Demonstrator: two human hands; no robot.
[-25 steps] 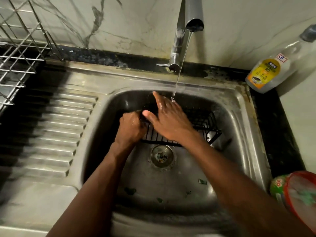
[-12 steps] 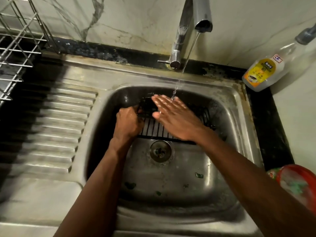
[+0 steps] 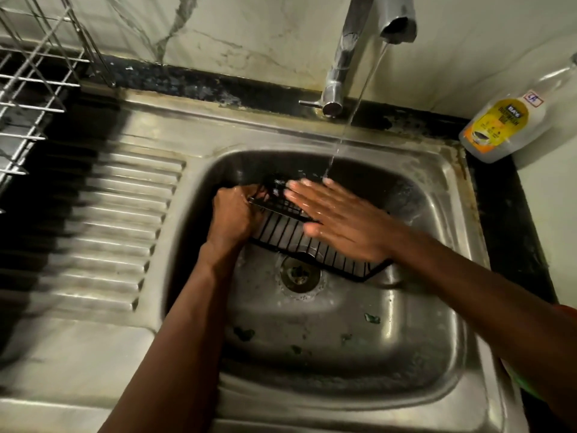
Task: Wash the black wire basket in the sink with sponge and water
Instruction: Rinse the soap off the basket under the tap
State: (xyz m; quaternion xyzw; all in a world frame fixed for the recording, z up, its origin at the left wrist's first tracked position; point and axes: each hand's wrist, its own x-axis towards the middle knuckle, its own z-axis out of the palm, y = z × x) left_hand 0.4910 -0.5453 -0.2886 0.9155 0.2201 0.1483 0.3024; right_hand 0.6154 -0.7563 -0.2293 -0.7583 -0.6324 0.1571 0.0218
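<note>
The black wire basket (image 3: 290,235) lies tilted in the steel sink (image 3: 437,276), just above the drain. My left hand (image 3: 234,214) grips its left rim with curled fingers. Flat across the top of the basket lies my right hand (image 3: 340,220), fingers straight and wet. A thin stream of water falls from the tap (image 3: 368,29) onto my right fingertips. No sponge is in view.
A dish soap bottle (image 3: 505,126) lies at the back right on the dark counter. A metal dish rack (image 3: 34,89) stands at the far left above the ribbed drainboard (image 3: 118,220). Green scraps lie on the sink floor near the drain (image 3: 300,274).
My right hand has flattened and slid across the basket under the stream. The basket shifted slightly while my left hand kept its grip.
</note>
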